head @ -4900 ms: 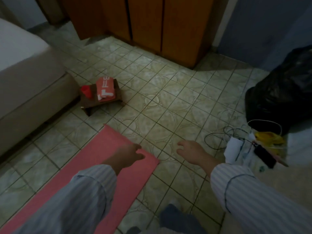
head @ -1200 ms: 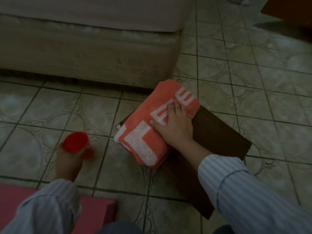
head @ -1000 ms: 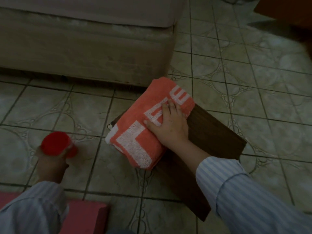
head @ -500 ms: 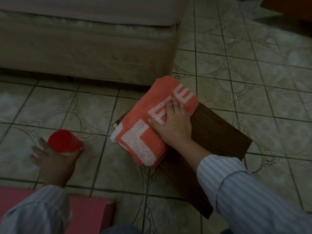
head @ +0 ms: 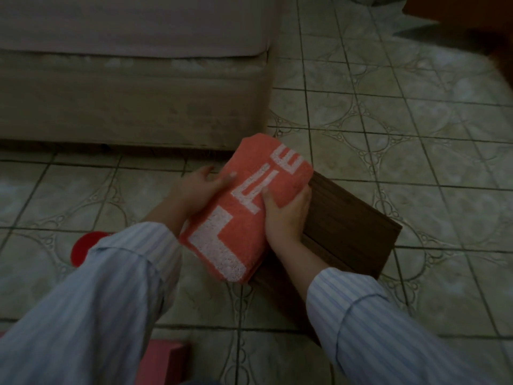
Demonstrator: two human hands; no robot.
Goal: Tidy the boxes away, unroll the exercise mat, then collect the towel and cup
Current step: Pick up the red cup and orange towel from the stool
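Overhead, the bed [head: 133,87] fills the upper left of the frame above the tiled floor [head: 416,134], and the low dark wooden table [head: 347,226] sits right of centre. At centre my two grips clasp the folded orange towel [head: 244,218] over the table's left end: left hand [head: 194,190] on its left edge, right hand [head: 286,215] on its right. Lower left, my sleeve [head: 105,287] half hides the red cup [head: 83,245] on the floor, and a pink mat [head: 163,362] corner shows at bottom.

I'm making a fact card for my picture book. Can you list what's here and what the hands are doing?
towel: folded orange terry towel with white letters, held over the stool
left hand: grips the towel's left edge
right hand: grips its right side
stool: low dark brown wooden stool
cup: red plastic cup on the tiled floor, partly behind the left sleeve
mat: pink corner
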